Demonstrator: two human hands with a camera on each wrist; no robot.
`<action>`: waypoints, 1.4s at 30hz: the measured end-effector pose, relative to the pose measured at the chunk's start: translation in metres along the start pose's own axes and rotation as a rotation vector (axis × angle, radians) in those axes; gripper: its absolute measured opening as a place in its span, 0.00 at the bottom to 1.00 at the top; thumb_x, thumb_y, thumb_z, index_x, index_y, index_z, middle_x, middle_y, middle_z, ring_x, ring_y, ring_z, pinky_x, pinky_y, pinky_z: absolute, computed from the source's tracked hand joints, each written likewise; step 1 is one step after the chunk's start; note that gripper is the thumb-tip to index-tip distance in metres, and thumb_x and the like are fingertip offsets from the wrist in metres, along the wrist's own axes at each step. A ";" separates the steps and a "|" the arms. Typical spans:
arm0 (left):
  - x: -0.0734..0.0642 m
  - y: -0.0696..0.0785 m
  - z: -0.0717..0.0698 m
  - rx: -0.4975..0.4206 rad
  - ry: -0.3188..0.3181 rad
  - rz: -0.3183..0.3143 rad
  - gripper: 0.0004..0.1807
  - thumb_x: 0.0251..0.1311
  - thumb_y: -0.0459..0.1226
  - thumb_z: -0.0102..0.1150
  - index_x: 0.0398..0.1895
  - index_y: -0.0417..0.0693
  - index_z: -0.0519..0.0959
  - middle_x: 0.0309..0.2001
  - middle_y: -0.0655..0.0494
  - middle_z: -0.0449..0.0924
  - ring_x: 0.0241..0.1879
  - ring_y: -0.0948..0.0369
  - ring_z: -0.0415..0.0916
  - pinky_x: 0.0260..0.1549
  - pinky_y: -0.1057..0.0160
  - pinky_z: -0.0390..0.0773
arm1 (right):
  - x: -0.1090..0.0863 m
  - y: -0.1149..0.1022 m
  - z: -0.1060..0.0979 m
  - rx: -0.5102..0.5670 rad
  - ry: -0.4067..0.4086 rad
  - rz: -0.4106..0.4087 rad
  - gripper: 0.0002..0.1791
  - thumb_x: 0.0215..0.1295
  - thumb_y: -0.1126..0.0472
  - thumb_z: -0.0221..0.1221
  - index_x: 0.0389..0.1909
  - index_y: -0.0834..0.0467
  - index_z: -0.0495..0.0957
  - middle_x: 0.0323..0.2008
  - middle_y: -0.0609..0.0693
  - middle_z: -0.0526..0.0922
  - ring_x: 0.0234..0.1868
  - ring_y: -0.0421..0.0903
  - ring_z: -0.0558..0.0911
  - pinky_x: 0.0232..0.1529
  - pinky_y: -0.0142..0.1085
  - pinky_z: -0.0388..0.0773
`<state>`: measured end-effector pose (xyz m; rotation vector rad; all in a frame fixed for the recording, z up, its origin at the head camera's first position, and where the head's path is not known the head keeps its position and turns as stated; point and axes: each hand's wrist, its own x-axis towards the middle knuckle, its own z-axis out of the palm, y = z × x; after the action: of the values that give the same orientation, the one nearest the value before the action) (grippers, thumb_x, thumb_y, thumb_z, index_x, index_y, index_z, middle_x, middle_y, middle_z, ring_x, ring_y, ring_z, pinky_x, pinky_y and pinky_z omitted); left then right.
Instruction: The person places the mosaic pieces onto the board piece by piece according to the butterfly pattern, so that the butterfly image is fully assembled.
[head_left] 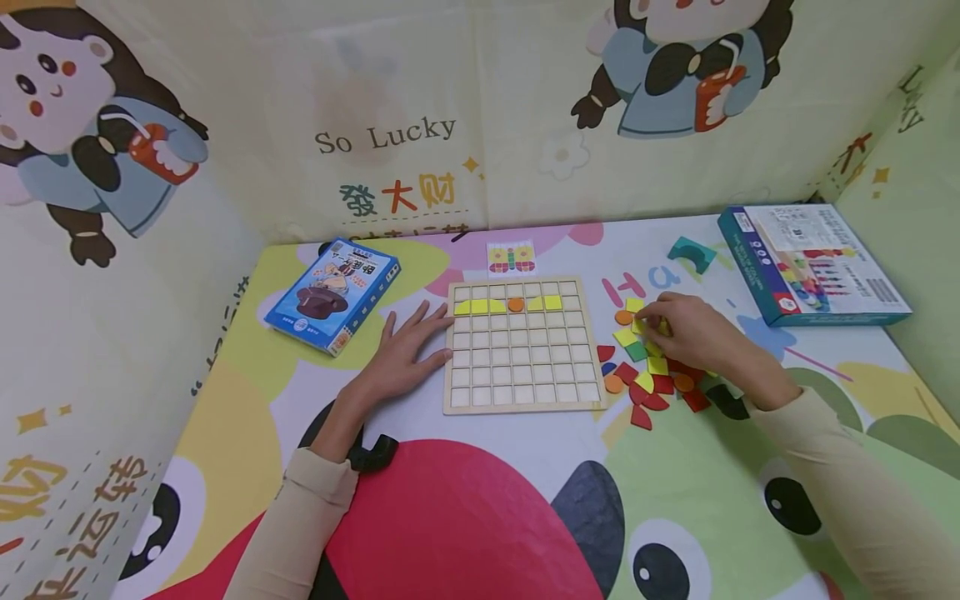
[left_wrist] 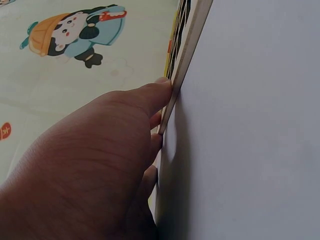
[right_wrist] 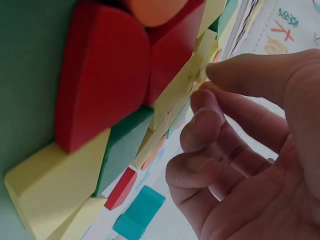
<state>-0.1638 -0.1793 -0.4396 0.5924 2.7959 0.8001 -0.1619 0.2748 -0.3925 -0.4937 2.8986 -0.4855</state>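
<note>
Wooden gridded board (head_left: 525, 409): lies flat on the cartoon-print cloth (head_left: 465, 525), between two hands that are well apart.
Filled row: flat yellow pieces (head_left: 552, 302) and one round orange disc (head_left: 516, 305) sit in the board's second row from its far edge.
Left hand (head_left: 411, 354): left of the board, fingers spread, thumb and fingertips touching its edge.
Right hand (head_left: 686, 333): right of the board, fingers bent, tips close together at a small yellow tile (head_left: 637, 326); whether they pinch it, I cannot tell.
Loose pile: flat red, yellow, green and orange pieces (head_left: 657, 366) lie right of the board, some overlapping, the nearest just beside its edge.
Butterfly picture card (head_left: 512, 257): just beyond the board's far edge.
Pile risk: crowded pieces could slide or be dragged along if the fingertips brush a neighbour.
Edge risk: a hard push from the left hand could drive the board into the nearest pieces.
Cell risk: a jolt to the board could lift or twist seated pieces, since they probably just rest in their cells.
</note>
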 end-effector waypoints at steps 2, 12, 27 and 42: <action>0.000 0.000 0.000 0.000 0.001 0.002 0.34 0.76 0.55 0.57 0.82 0.63 0.65 0.86 0.63 0.53 0.89 0.54 0.37 0.83 0.35 0.24 | 0.001 0.000 0.000 -0.005 0.003 0.012 0.20 0.69 0.57 0.69 0.57 0.64 0.86 0.44 0.58 0.86 0.45 0.52 0.81 0.46 0.47 0.88; 0.000 -0.001 0.000 -0.005 0.005 0.001 0.34 0.75 0.54 0.57 0.82 0.63 0.65 0.86 0.62 0.54 0.89 0.54 0.37 0.83 0.35 0.23 | 0.005 -0.002 -0.002 -0.031 -0.007 0.021 0.22 0.68 0.54 0.70 0.55 0.65 0.86 0.46 0.60 0.86 0.47 0.54 0.82 0.48 0.51 0.88; -0.002 0.001 -0.001 -0.013 -0.001 -0.003 0.35 0.75 0.54 0.58 0.82 0.62 0.65 0.86 0.61 0.54 0.89 0.53 0.37 0.83 0.34 0.23 | 0.044 -0.039 0.005 0.002 0.017 -0.009 0.19 0.69 0.57 0.68 0.55 0.64 0.86 0.48 0.60 0.86 0.52 0.58 0.82 0.52 0.50 0.88; 0.000 0.001 0.000 -0.012 0.004 0.017 0.34 0.76 0.55 0.57 0.82 0.62 0.65 0.86 0.62 0.54 0.89 0.54 0.37 0.83 0.35 0.23 | 0.076 -0.065 0.016 -0.064 0.018 -0.015 0.21 0.70 0.56 0.67 0.59 0.62 0.86 0.52 0.59 0.87 0.48 0.53 0.82 0.50 0.48 0.87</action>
<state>-0.1634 -0.1783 -0.4388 0.6134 2.7917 0.8217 -0.2105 0.1862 -0.3927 -0.5236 2.9374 -0.4024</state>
